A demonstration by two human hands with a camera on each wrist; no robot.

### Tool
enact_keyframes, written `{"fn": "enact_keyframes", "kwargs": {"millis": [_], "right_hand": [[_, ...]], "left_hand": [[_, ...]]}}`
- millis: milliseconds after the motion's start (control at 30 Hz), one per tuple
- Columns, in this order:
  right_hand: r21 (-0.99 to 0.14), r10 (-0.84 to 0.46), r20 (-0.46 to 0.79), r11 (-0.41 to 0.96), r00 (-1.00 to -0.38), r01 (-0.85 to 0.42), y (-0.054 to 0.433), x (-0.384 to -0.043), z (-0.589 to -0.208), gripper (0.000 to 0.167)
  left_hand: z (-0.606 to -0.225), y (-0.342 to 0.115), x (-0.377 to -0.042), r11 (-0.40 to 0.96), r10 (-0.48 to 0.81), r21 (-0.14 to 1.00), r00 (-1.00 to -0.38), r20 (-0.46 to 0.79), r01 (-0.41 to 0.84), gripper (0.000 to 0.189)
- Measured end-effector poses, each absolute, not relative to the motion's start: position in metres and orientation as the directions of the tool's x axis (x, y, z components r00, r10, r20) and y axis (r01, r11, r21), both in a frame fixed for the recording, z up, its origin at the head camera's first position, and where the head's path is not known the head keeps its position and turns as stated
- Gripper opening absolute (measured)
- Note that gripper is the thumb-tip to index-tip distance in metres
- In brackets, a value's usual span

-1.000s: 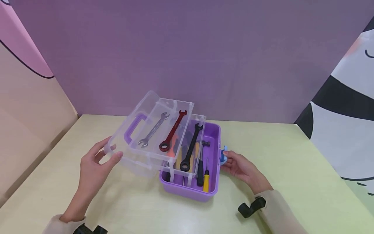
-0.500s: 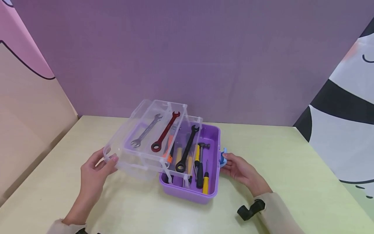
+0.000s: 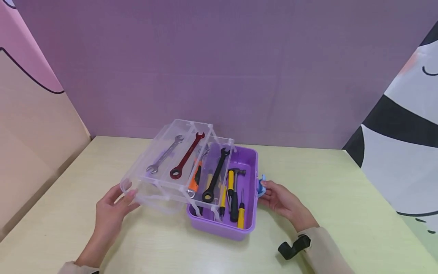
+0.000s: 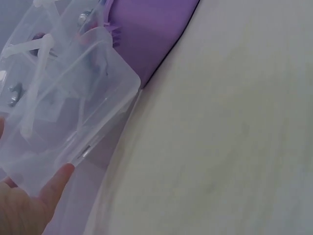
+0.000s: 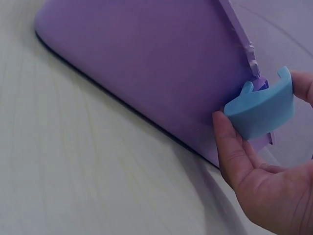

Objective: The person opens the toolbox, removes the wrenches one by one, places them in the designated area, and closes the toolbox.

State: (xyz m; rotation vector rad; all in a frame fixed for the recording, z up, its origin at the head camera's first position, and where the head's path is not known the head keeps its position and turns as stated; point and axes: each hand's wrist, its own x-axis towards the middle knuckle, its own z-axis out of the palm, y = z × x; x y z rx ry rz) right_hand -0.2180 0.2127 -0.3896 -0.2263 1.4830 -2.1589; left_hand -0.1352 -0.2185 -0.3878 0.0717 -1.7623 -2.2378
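A purple toolbox (image 3: pixel 222 231) stands on the table with its clear lid (image 3: pixel 137 165) swung out to the left. My left hand (image 3: pixel 111 213) grips the lid's near left corner between thumb and fingers. On the right side, my right hand (image 3: pixel 283 201) pinches the light blue latch (image 5: pixel 261 112). The clear fold-out trays bear a silver wrench (image 3: pixel 165 154), a red wrench (image 3: pixel 186 156) and a black wrench (image 3: pixel 216 175). Inside the box lie a hammer (image 3: pixel 234 203), a yellow-handled screwdriver (image 3: pixel 241 217) and an orange tool (image 3: pixel 194 182), partly covered by the trays.
The pale wooden table (image 3: pixel 342 213) extends on both sides of the box. Behind it rises a purple wall (image 3: pixel 219 68). Patterned panels stand left and right. A small black device (image 3: pixel 294 246) is strapped to the right wrist.
The lid has swung farther left and down with my left hand on it. Both trays shifted left, exposing more tools in the box. My right hand stayed at the latch.
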Motion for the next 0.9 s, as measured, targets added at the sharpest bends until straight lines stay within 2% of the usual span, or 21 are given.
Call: {"fn": "enact_keyframes", "kwargs": {"millis": [167, 367, 633, 733, 900], "right_hand": [[-0.914, -0.491, -0.139, -0.271, -0.86, 0.302, 0.212, -0.217, -0.391, 0.016], [-0.917, -0.472, -0.16, -0.254, -0.867, 0.307, 0.212, -0.218, -0.392, 0.016], [-0.919, -0.452, -0.172, -0.247, -0.875, 0.308, 0.211, -0.22, -0.393, 0.013], [-0.919, -0.444, -0.18, -0.242, -0.878, 0.311, 0.211, -0.219, -0.393, 0.012], [-0.919, -0.448, -0.177, -0.244, -0.876, 0.31, 0.212, -0.219, -0.392, 0.013]], "left_hand": [[-0.401, -0.221, -0.136, -0.247, -0.225, 0.957, -0.97, 0.096, 0.152, 0.024], [-0.409, -0.222, -0.137, -0.235, -0.193, 0.959, -0.974, 0.118, 0.162, 0.024], [-0.413, -0.222, -0.136, -0.064, -0.197, 0.994, -0.978, 0.071, 0.085, 0.057], [-0.415, -0.223, -0.136, -0.044, -0.201, 0.995, -0.976, 0.077, 0.088, 0.057], [-0.415, -0.224, -0.136, 0.078, -0.238, 0.995, -0.967, 0.086, 0.069, 0.054]]}}
